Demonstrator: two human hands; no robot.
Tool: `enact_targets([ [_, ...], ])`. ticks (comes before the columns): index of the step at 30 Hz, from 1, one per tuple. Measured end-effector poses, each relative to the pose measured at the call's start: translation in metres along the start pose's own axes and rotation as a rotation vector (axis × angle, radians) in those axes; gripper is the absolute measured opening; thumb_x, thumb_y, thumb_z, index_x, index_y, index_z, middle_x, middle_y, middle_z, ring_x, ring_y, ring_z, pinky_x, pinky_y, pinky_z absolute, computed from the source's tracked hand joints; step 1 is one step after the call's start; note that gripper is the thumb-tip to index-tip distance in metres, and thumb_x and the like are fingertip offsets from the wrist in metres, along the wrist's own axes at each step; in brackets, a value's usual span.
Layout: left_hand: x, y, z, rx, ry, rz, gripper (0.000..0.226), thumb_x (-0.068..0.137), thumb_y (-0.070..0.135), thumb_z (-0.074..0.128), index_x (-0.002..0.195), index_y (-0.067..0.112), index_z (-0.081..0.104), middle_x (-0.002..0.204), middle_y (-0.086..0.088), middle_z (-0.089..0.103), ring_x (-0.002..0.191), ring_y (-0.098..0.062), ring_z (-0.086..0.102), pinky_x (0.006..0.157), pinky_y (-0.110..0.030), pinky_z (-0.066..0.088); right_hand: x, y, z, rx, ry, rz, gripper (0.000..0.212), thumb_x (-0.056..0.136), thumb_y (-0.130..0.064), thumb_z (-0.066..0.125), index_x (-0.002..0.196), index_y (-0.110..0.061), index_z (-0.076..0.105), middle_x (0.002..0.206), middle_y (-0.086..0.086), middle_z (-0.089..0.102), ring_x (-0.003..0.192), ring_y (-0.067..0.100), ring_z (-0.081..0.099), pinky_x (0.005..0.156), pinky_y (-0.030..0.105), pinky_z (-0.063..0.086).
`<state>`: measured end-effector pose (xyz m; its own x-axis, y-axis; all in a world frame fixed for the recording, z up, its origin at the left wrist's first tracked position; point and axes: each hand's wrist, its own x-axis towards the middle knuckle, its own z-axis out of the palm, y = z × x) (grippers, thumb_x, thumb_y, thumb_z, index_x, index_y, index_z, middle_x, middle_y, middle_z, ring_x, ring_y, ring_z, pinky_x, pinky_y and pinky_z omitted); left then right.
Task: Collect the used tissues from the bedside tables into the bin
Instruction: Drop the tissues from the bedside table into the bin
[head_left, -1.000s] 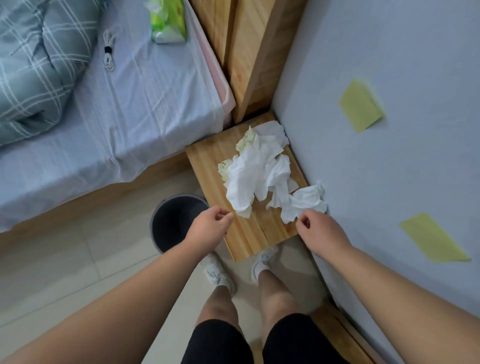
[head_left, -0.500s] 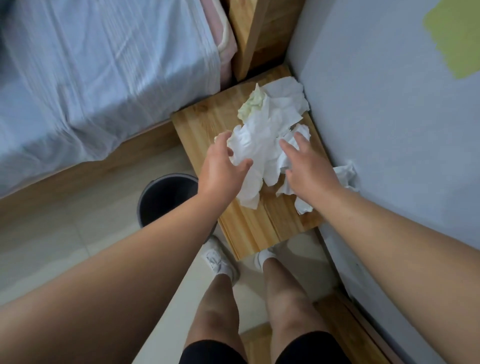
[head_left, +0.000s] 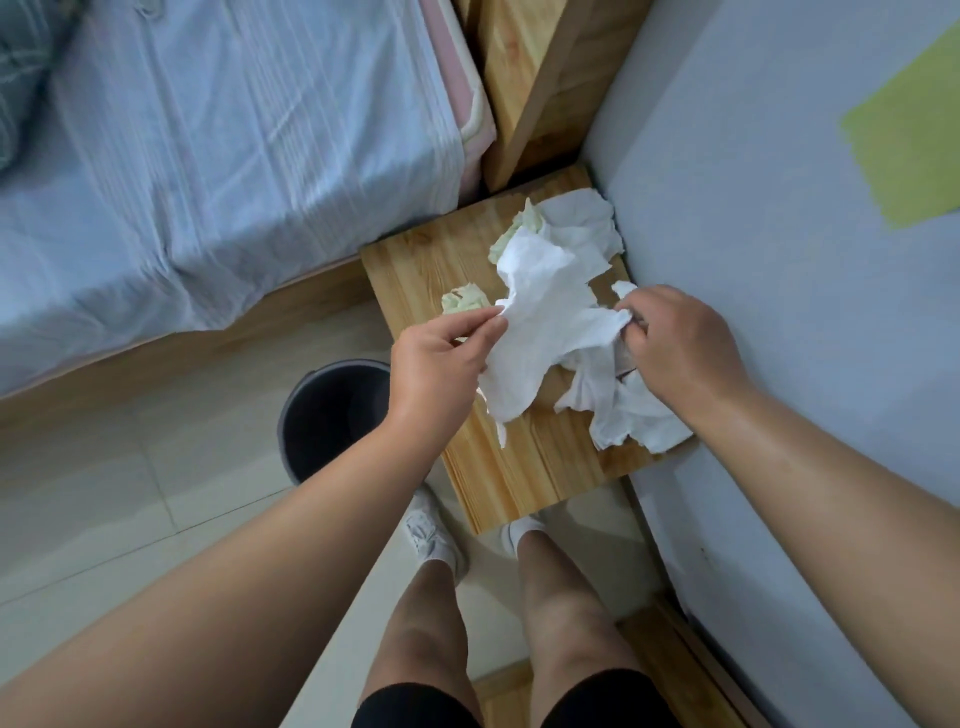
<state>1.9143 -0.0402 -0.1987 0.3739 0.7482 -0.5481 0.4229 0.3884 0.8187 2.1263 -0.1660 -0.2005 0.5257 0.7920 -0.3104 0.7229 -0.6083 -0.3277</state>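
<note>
A heap of crumpled white tissues (head_left: 550, 322) lies on the wooden bedside table (head_left: 524, 467), with pale green tissues (head_left: 465, 301) mixed in at the left and back. My left hand (head_left: 441, 364) pinches the left edge of the big white tissue. My right hand (head_left: 675, 343) is closed on its right side, above more white tissue by the wall. A dark round bin (head_left: 332, 415) stands on the floor left of the table, partly hidden by my left arm.
A bed with a light blue sheet (head_left: 234, 156) fills the upper left. A wooden headboard (head_left: 535, 78) stands behind the table. The grey wall (head_left: 779, 260) on the right carries yellow-green paper patches (head_left: 904, 145). My legs and white shoes (head_left: 431, 535) stand on the tiled floor.
Both hands went from the table's front edge onto the tissue heap and closed on it. The big white tissue is now pulled up and stretched between them.
</note>
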Motion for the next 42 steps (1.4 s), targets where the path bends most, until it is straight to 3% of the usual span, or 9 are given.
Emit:
enact_targets([
  [5,-0.022,0.008,-0.024,-0.145,0.045,-0.041,0.009,0.100,0.023,0.072,0.104,0.024,0.080,0.086,0.000,0.080,0.065,-0.008,0.070,0.058,-0.020,0.059,-0.022,-0.007,-0.028,0.037,0.087,0.032,0.015,0.100,-0.013,0.055,0.104,-0.012,0.070,0.090,0.008,0.072,0.075,0.027,0.057,0.064,0.035,0.040],
  [9,-0.037,0.001,-0.050,-0.324,0.015,-0.153,0.010,0.104,0.022,0.066,0.107,0.019,0.075,0.087,-0.003,0.081,0.070,-0.014,0.074,0.061,-0.024,0.063,-0.033,-0.024,-0.042,0.105,0.185,0.067,0.022,0.097,-0.012,0.057,0.111,-0.021,0.073,0.088,0.002,0.075,0.077,0.027,0.063,0.066,0.030,0.042],
  [14,-0.049,-0.019,-0.068,-0.517,-0.007,-0.257,0.013,0.104,0.020,0.065,0.112,0.016,0.074,0.098,-0.014,0.082,0.081,-0.023,0.076,0.067,-0.028,0.065,-0.047,-0.066,-0.043,0.374,0.231,0.182,0.032,0.095,-0.018,0.056,0.118,-0.033,0.072,0.081,-0.033,0.070,0.075,-0.007,0.064,0.060,0.007,0.043],
  [18,-0.057,-0.048,-0.103,-0.656,0.037,-0.327,0.018,0.106,0.018,0.063,0.116,0.018,0.078,0.110,-0.012,0.082,0.092,-0.024,0.078,0.081,-0.035,0.067,-0.056,-0.111,-0.014,0.542,0.122,0.183,0.023,0.099,-0.023,0.064,0.117,-0.026,0.078,0.075,-0.022,0.071,0.071,-0.004,0.066,0.059,0.003,0.047],
  [26,-0.059,-0.151,-0.181,-0.763,0.326,-0.492,0.009,0.099,0.013,0.072,0.100,0.013,0.081,0.102,-0.009,0.084,0.085,-0.017,0.080,0.072,-0.023,0.064,-0.065,-0.194,0.104,0.532,-0.216,0.118,0.022,0.099,-0.035,0.063,0.086,-0.050,0.073,0.077,-0.022,0.074,0.070,0.007,0.070,0.064,0.036,0.059],
  [32,-0.029,-0.253,-0.197,-0.712,0.466,-0.622,0.016,0.099,0.013,0.073,0.113,0.008,0.067,0.100,-0.013,0.077,0.076,-0.018,0.079,0.066,-0.023,0.063,-0.056,-0.218,0.219,0.468,-0.396,0.229,0.026,0.101,-0.027,0.057,0.082,-0.021,0.074,0.081,0.009,0.078,0.081,0.034,0.074,0.077,0.057,0.063],
  [36,-0.008,-0.297,-0.191,-0.606,0.433,-0.676,0.009,0.102,0.015,0.068,0.108,0.014,0.061,0.106,-0.018,0.076,0.080,-0.019,0.082,0.062,-0.024,0.064,-0.043,-0.205,0.280,0.384,-0.466,0.285,0.031,0.100,-0.026,0.056,0.088,-0.006,0.076,0.082,0.013,0.077,0.083,0.034,0.075,0.078,0.050,0.063],
  [40,-0.001,-0.309,-0.183,-0.417,0.322,-0.719,0.023,0.102,0.019,0.066,0.124,0.019,0.062,0.106,-0.010,0.077,0.069,-0.018,0.081,0.054,-0.025,0.061,-0.040,-0.192,0.299,0.380,-0.618,0.346,0.050,0.098,-0.030,0.063,0.145,-0.014,0.058,0.141,0.010,0.066,0.114,0.033,0.070,0.098,0.051,0.058],
  [42,-0.004,-0.305,-0.178,-0.368,0.291,-0.740,0.030,0.103,0.020,0.065,0.133,0.023,0.060,0.107,-0.007,0.075,0.068,-0.019,0.081,0.055,-0.029,0.062,-0.042,-0.188,0.293,0.388,-0.631,0.342,0.051,0.095,-0.027,0.065,0.143,-0.012,0.057,0.138,0.011,0.066,0.108,0.031,0.071,0.097,0.053,0.059],
])
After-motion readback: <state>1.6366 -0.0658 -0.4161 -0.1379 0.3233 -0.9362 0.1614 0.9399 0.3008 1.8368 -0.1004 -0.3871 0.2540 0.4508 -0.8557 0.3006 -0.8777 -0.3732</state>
